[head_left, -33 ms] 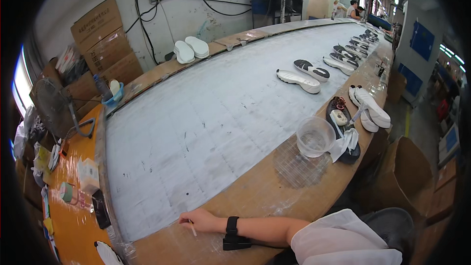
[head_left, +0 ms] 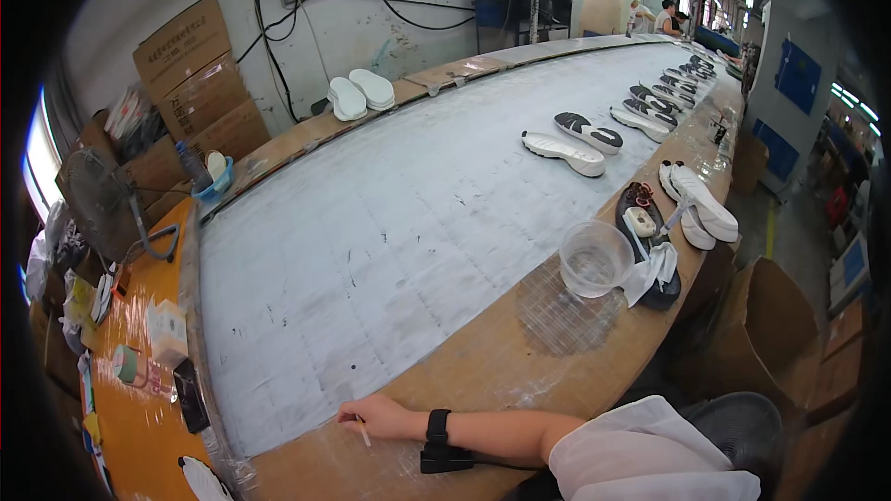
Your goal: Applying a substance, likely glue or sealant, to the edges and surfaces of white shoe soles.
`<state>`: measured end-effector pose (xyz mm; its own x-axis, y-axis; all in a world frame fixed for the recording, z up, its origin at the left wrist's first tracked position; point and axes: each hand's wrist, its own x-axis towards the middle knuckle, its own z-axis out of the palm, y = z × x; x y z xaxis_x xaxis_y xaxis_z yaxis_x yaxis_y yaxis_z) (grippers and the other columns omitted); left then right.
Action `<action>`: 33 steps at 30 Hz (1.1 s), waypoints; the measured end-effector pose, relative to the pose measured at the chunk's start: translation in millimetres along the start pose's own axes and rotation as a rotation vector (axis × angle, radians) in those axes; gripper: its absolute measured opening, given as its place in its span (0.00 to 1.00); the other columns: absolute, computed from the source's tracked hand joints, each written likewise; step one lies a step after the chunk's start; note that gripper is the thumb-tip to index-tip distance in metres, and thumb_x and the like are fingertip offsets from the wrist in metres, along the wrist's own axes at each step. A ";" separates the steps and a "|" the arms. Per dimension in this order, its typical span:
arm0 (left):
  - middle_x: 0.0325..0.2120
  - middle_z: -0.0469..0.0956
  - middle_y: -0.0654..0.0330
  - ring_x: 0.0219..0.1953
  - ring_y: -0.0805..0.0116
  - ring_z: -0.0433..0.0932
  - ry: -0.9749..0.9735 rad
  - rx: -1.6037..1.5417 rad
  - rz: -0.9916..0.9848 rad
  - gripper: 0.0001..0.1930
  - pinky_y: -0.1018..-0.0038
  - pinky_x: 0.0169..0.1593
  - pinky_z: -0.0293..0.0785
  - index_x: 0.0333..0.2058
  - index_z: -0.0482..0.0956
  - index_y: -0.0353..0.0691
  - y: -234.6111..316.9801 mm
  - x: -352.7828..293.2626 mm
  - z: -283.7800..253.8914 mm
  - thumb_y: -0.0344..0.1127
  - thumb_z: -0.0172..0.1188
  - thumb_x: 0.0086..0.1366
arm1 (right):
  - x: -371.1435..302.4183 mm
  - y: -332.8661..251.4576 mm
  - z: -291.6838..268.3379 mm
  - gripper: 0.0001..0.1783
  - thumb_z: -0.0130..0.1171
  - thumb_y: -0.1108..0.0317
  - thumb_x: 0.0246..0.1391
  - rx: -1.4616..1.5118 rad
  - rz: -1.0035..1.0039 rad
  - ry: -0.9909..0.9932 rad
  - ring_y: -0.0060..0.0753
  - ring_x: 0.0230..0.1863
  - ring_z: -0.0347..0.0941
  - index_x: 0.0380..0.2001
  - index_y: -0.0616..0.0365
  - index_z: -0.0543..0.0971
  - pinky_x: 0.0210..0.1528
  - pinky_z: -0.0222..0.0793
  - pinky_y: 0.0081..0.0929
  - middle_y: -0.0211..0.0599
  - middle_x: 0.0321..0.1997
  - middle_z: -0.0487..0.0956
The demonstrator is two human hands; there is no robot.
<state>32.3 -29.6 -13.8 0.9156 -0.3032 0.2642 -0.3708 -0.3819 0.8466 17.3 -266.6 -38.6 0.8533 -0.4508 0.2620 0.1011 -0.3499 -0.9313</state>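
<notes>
Fingers of the right hand closed around one slim white stick over the brown tabletop; one clear round plastic tub, contents indistinct; one blue plastic basin containing one pale oval piece.

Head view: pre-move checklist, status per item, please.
1. Right hand has the thin white stick between its fingers: ok.
2. Left hand in sight: not ok, out of view.
3. Black wrist strap on the right wrist: ok.
4. Clear round plastic tub upright on the brown bench border: ok.
5. Whether the tub holds any clear liquid: cannot tell.
6. Nearest white shoe sole on the pale work surface well apart from the right hand: ok.
</notes>
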 end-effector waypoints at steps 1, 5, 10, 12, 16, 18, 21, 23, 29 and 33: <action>0.33 0.75 0.49 0.36 0.59 0.73 -0.007 -0.006 0.001 0.12 0.70 0.42 0.69 0.36 0.74 0.28 -0.2 0.4 1.6 0.32 0.54 0.58 | -0.4 0.7 -2.0 0.11 0.53 0.64 0.48 -0.024 0.008 -0.012 0.40 0.31 0.73 0.34 0.57 0.73 0.34 0.67 0.30 0.40 0.29 0.77; 0.32 0.76 0.49 0.35 0.58 0.73 -0.003 -0.003 0.004 0.12 0.69 0.42 0.69 0.36 0.74 0.28 8.5 -2.2 2.8 0.32 0.55 0.58 | 0.1 0.6 -3.8 0.11 0.53 0.64 0.49 -0.029 0.020 -0.039 0.38 0.32 0.73 0.35 0.58 0.73 0.35 0.67 0.28 0.40 0.30 0.77; 0.32 0.76 0.49 0.36 0.59 0.73 0.005 0.023 -0.001 0.12 0.70 0.43 0.69 0.36 0.74 0.29 8.3 -3.2 2.4 0.32 0.54 0.57 | -0.5 -2.0 -4.9 0.11 0.53 0.65 0.48 -0.002 0.026 -0.060 0.37 0.32 0.73 0.35 0.59 0.73 0.35 0.67 0.27 0.39 0.30 0.77; 0.33 0.76 0.49 0.36 0.59 0.73 0.007 0.023 0.004 0.11 0.70 0.43 0.68 0.36 0.74 0.29 6.0 -3.1 2.2 0.32 0.54 0.58 | -0.7 -2.3 -3.8 0.12 0.54 0.65 0.48 0.002 0.023 -0.059 0.36 0.32 0.73 0.35 0.59 0.73 0.35 0.67 0.27 0.39 0.31 0.77; 0.33 0.76 0.49 0.36 0.59 0.73 0.013 0.019 0.011 0.11 0.70 0.43 0.68 0.36 0.74 0.29 0.5 -1.5 2.7 0.32 0.54 0.58 | -1.0 -2.5 -5.0 0.12 0.54 0.65 0.48 0.017 0.016 -0.068 0.37 0.32 0.73 0.35 0.59 0.73 0.36 0.67 0.28 0.40 0.31 0.77; 0.33 0.76 0.49 0.36 0.59 0.73 -0.008 0.016 -0.006 0.11 0.70 0.44 0.68 0.36 0.74 0.29 -2.1 -2.4 0.7 0.32 0.54 0.58 | -2.4 -3.4 -4.5 0.12 0.54 0.65 0.48 0.016 0.018 -0.079 0.37 0.33 0.73 0.35 0.59 0.73 0.36 0.67 0.28 0.41 0.31 0.77; 0.33 0.75 0.49 0.37 0.59 0.72 -0.002 0.028 0.017 0.11 0.70 0.44 0.68 0.36 0.74 0.29 3.3 -1.1 0.7 0.32 0.54 0.58 | -2.5 -4.5 -3.9 0.12 0.53 0.65 0.48 0.012 0.016 -0.068 0.38 0.33 0.74 0.35 0.59 0.73 0.36 0.67 0.28 0.41 0.32 0.77; 0.33 0.75 0.49 0.37 0.59 0.72 -0.006 0.030 0.006 0.11 0.71 0.44 0.68 0.36 0.74 0.29 7.2 -1.3 0.9 0.31 0.54 0.58 | -2.1 -3.1 -4.2 0.12 0.53 0.66 0.48 0.003 0.010 -0.069 0.39 0.33 0.74 0.35 0.60 0.73 0.36 0.67 0.28 0.42 0.32 0.77; 0.34 0.75 0.49 0.37 0.59 0.72 -0.011 0.030 0.003 0.11 0.70 0.45 0.67 0.36 0.74 0.29 8.7 -2.3 2.0 0.31 0.54 0.58 | -3.2 -5.0 -6.2 0.12 0.54 0.66 0.48 -0.005 0.011 -0.066 0.38 0.33 0.74 0.35 0.60 0.73 0.36 0.68 0.28 0.42 0.31 0.77; 0.34 0.75 0.49 0.38 0.59 0.72 -0.011 0.005 -0.023 0.11 0.70 0.45 0.67 0.37 0.74 0.29 10.5 -3.5 1.9 0.31 0.54 0.58 | -4.6 -6.3 -5.3 0.11 0.55 0.66 0.46 0.012 0.013 -0.057 0.40 0.32 0.73 0.34 0.59 0.74 0.35 0.67 0.30 0.41 0.30 0.77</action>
<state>24.9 -34.2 -6.7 0.9221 -0.3036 0.2400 -0.3508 -0.3935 0.8497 10.1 -266.7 -32.5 0.8825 -0.4075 0.2350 0.0954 -0.3343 -0.9376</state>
